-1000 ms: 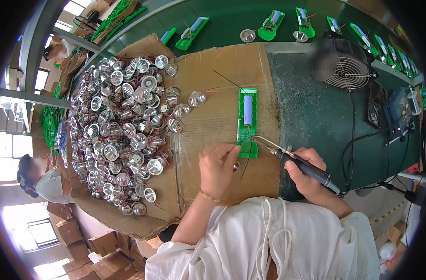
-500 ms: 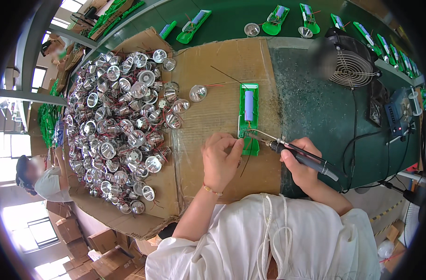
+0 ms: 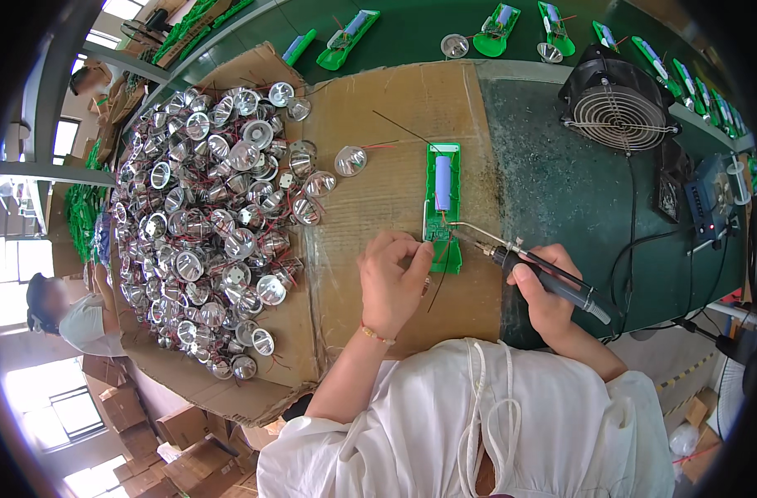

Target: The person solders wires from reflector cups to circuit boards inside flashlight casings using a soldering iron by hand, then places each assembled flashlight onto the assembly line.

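A green plastic housing [image 3: 446, 264] lies lengthwise on the cardboard in front of me. Inside it are a purple cylindrical battery [image 3: 442, 183] and, below that, a small green circuit board [image 3: 436, 229] with thin wires. My right hand [image 3: 546, 286] grips a soldering iron [image 3: 540, 278] with a thin metal tube along it. The iron's tip points left, close to the board; contact is unclear. My left hand [image 3: 393, 278] is closed at the housing's lower left edge, thumb and fingers pinched together. What they pinch is hidden. A dark wire runs down past those fingertips.
Many shiny reflectors with red wires [image 3: 192, 220] are heaped at left; one loose reflector [image 3: 350, 161] lies nearer the housing. At right stand a black fan [image 3: 617, 116] and a blue soldering station [image 3: 710, 199] with cables. More green housings [image 3: 496, 31] line the far side.
The soldering iron and my right hand have shifted slightly right, drawing the tip back a little from the board. My left hand stays in nearly the same place and pose.
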Demonstrator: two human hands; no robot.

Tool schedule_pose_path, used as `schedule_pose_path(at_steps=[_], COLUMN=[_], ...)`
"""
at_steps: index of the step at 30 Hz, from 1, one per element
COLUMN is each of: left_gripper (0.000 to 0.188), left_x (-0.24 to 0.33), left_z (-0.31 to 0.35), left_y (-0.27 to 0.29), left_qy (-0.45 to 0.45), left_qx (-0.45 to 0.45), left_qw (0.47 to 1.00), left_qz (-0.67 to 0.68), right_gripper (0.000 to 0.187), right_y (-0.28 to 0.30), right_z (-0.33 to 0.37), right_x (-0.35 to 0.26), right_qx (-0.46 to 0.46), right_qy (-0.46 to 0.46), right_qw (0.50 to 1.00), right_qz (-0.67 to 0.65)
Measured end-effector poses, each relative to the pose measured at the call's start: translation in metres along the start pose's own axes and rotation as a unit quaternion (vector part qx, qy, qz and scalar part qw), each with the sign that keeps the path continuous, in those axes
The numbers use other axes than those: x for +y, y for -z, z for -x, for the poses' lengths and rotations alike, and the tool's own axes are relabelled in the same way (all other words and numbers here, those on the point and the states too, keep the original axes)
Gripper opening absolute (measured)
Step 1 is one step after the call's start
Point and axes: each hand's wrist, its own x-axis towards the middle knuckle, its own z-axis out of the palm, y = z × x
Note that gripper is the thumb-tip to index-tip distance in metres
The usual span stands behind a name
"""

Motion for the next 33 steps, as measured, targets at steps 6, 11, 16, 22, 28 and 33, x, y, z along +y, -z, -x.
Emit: schedule_pose_path(at_steps=[6, 11, 16, 22, 28, 33], left_gripper=[0.013, 0.013, 0.010, 0.009, 0.010, 0.011], left_x=[0.003, 0.005, 0.006, 0.006, 0.004, 0.006], left_z=[0.001, 0.001, 0.004, 0.007, 0.006, 0.003], left_y=[0.002, 0.001, -0.008, -0.013, -0.012, -0.012], left_qy=[0.009, -0.017, -0.043, -0.036, -0.059, -0.056], left_qx=[-0.013, -0.013, 0.024, 0.052, 0.053, 0.046], left_qw=[1.000, 1.000, 0.997, 0.997, 0.995, 0.996], left_qz=[0.016, -0.017, -0.056, -0.043, -0.053, -0.052], right_gripper=[0.017, 0.017, 0.015, 0.013, 0.016, 0.016], right_y=[0.001, 0.004, 0.001, 0.001, 0.006, 0.010], right_z=[0.004, 0.005, 0.008, 0.009, 0.007, 0.005], right_x=[0.001, -0.001, 0.001, 0.000, -0.002, 0.004], right_qx=[-0.005, -0.028, -0.020, -0.002, 0.018, 0.016], right_qy=[0.002, 0.009, 0.015, -0.011, -0.009, 0.003], right_qw=[1.000, 0.999, 0.999, 1.000, 0.999, 0.999], right_qz=[0.001, 0.023, 0.021, -0.021, -0.032, -0.031])
